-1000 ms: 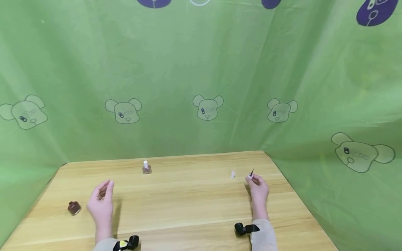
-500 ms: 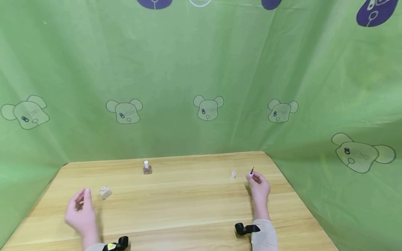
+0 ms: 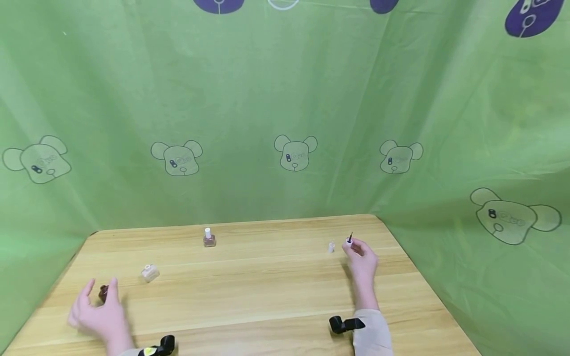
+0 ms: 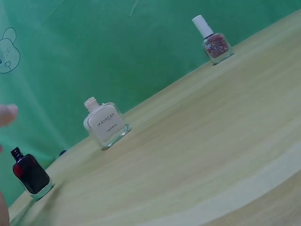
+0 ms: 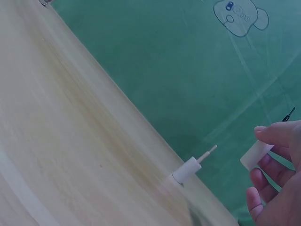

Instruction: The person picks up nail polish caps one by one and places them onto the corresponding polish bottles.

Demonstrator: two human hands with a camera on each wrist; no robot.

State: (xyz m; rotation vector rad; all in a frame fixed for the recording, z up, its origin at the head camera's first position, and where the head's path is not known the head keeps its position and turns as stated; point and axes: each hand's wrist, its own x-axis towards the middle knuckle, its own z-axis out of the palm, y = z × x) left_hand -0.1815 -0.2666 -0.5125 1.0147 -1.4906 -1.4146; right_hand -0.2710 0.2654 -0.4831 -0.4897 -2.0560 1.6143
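My left hand (image 3: 95,314) has its thumb and fingers spread on either side of a dark red, uncapped nail polish bottle (image 3: 103,293). In the left wrist view this bottle (image 4: 32,175) stands on the table, with a gap between it and the fingertip at the left edge. Right of it is an uncapped white nail polish bottle (image 4: 106,123). My right hand (image 3: 362,259) pinches a white nail polish cap (image 5: 257,154), its dark brush pointing up. Just left of that hand, another white cap (image 5: 186,170) stands on the table with its pale brush upward.
A capped glitter nail polish bottle (image 3: 209,240) stands near the back edge of the wooden table (image 3: 249,296). Green curtain (image 3: 240,109) with bear prints hangs behind the table and along both sides.
My left hand has moved left and nearer, from beside the white bottle to the dark red one, and its fingers have spread. My right hand has shifted slightly left with its cap.
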